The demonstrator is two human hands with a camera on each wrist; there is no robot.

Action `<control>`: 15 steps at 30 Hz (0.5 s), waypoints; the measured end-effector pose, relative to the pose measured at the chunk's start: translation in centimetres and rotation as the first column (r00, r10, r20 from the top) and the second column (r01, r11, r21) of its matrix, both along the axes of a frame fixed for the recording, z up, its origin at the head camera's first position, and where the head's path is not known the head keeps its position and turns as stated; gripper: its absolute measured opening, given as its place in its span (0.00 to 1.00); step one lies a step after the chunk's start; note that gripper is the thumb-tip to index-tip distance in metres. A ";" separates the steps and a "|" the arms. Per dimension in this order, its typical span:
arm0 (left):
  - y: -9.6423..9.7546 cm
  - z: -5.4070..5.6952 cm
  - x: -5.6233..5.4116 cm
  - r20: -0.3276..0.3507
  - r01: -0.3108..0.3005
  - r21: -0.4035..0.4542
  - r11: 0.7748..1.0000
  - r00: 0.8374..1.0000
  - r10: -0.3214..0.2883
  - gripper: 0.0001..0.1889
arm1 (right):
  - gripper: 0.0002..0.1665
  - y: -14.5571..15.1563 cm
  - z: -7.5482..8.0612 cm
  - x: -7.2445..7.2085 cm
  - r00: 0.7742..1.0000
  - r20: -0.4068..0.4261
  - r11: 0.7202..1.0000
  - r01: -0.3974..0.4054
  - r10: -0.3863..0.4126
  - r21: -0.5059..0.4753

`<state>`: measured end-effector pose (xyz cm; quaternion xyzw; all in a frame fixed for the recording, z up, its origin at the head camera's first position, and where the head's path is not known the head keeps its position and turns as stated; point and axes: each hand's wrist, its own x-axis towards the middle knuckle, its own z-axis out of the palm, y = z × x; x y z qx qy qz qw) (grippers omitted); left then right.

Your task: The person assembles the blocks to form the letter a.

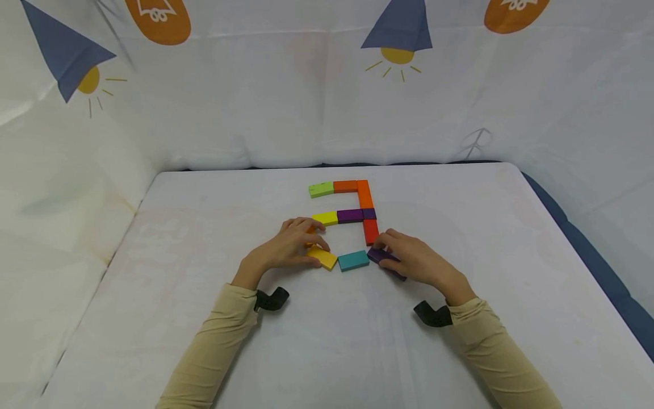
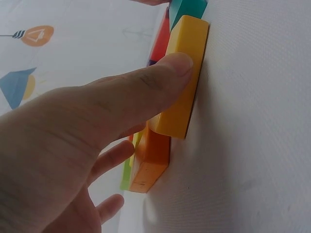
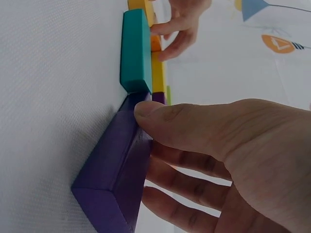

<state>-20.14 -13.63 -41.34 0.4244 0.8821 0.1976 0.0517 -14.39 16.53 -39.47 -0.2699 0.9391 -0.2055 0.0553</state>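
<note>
My left hand (image 1: 288, 244) pinches an amber-yellow block (image 1: 323, 257), the thumb against its near side. Beside that block lies an orange block (image 2: 150, 155), largely covered by the left hand in the head view. With thumb and fingers my right hand (image 1: 414, 258) pinches a dark purple block (image 1: 380, 256), set at a slant on the table. A teal block (image 1: 353, 261) lies between these two held blocks, its ends close to both.
Behind the hands, a lime-green block (image 1: 321, 190), orange blocks (image 1: 345, 186), a red block (image 1: 370, 232), a purple block (image 1: 349, 216) and a yellow block (image 1: 325, 218) form joined lines on the white table (image 1: 204, 216). A white printed curtain (image 1: 281, 102) hangs behind.
</note>
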 end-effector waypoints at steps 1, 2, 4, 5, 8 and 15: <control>0.0 0.0 0.0 0.001 -0.001 0.000 1.000 1.000 0.001 0.14 | 0.17 0.0 0.0 0.0 1.000 0.003 1.000 0.002 -0.002 0.001; 0.0 0.0 0.0 0.001 -0.002 0.000 1.000 1.000 0.002 0.14 | 0.17 0.0 0.1 0.0 1.000 0.009 1.000 0.005 -0.005 0.002; 0.0 0.0 0.0 0.001 -0.005 0.000 1.000 1.000 0.005 0.14 | 0.18 0.0 0.1 0.0 1.000 0.019 1.000 0.015 -0.015 0.007; 0.0 0.0 0.0 0.001 -0.005 0.000 1.000 1.000 0.005 0.14 | 0.18 0.0 0.1 -0.1 1.000 0.023 1.000 0.020 -0.020 0.009; 0.0 0.0 0.0 0.009 -0.008 -0.003 1.000 1.000 0.008 0.15 | 0.19 0.0 0.2 -0.1 0.999 0.034 0.999 0.038 -0.039 0.016; -1.1 0.3 -0.6 0.034 -0.089 0.037 0.995 0.996 0.088 0.24 | 0.18 0.0 0.1 -0.1 0.999 0.021 0.999 0.049 -0.049 0.019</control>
